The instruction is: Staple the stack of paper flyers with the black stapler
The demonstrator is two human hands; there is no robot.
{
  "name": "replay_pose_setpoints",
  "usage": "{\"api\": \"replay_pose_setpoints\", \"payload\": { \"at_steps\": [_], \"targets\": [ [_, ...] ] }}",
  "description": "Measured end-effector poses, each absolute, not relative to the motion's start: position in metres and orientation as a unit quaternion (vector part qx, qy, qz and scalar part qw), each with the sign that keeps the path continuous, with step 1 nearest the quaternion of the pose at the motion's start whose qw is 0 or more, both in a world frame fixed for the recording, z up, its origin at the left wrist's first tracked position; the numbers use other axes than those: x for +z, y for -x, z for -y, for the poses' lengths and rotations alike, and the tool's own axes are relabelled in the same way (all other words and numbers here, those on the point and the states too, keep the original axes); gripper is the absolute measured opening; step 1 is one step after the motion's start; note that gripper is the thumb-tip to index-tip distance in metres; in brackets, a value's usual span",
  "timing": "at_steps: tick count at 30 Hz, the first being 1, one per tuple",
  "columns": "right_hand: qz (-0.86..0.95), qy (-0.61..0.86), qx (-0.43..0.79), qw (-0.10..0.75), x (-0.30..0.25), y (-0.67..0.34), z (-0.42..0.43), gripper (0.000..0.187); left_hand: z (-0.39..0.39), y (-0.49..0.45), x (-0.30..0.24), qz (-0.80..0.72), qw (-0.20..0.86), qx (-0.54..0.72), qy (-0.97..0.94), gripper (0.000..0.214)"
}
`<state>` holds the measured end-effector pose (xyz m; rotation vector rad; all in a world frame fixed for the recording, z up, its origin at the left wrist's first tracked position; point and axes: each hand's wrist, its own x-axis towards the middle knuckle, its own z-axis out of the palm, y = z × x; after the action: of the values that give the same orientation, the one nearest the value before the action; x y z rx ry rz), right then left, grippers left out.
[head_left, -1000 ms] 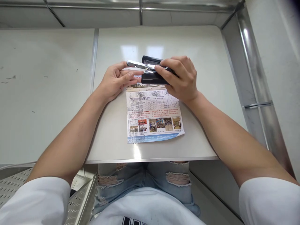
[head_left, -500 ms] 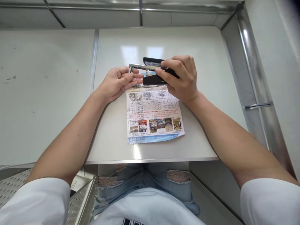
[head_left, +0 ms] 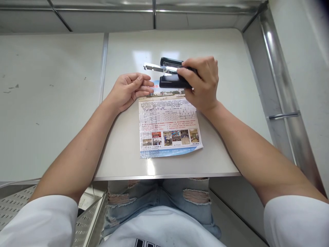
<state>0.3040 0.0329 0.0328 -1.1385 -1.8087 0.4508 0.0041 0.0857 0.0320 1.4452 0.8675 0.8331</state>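
My right hand (head_left: 203,84) grips a black stapler (head_left: 171,82) lifted just above the far edge of a printed leaflet (head_left: 168,125). The stapler hangs opened, its silver staple rail (head_left: 154,67) sticking out to the left between the black top and base. My left hand (head_left: 130,90) rests on the table at the leaflet's top left corner, palm turned up, fingers loosely curled and pinched together near the paper's edge. Whether anything small lies between those fingers I cannot make out. It no longer touches the stapler.
The leaflet lies on a pale metal-edged table (head_left: 221,51). A second table (head_left: 51,85) adjoins on the left. A steel frame post (head_left: 280,89) runs down the right side. A perforated metal shelf (head_left: 87,219) sits low at the left, beside my knees in torn jeans.
My left hand let go of the silver rail and dropped to the table. My right hand raised the stapler slightly and shifted it right and away.
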Motion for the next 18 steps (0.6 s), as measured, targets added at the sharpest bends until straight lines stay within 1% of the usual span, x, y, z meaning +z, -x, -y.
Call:
{"api": "replay_pose_setpoints", "payload": {
  "at_steps": [3,5,7,10,15,18],
  "targets": [
    [0.732,0.488,0.112,0.462,0.035,-0.305,-0.033,0.026,-0.082,-0.005,0.033,-0.362,0.567,0.341,-0.656,0.047],
    [0.72,0.488,0.108,0.482,0.035,-0.307,-0.035,0.029,-0.079,-0.006,0.035,-0.348,0.555,0.316,-0.686,0.047],
    [0.712,0.488,0.127,0.489,0.034,-0.31,-0.039,0.037,-0.075,-0.006,0.037,-0.335,0.551,0.293,-0.706,0.047],
    [0.716,0.495,0.171,0.461,0.028,-0.317,-0.047,0.046,-0.072,-0.006,0.041,-0.329,0.551,0.288,-0.71,0.047],
    [0.743,0.46,0.277,0.399,0.021,-0.321,-0.051,0.047,-0.072,-0.007,0.041,-0.34,0.544,0.288,-0.711,0.05],
    [0.748,0.455,0.294,0.382,0.022,-0.318,-0.05,0.046,-0.074,-0.006,0.038,-0.339,0.543,0.277,-0.717,0.052]
  ]
}}
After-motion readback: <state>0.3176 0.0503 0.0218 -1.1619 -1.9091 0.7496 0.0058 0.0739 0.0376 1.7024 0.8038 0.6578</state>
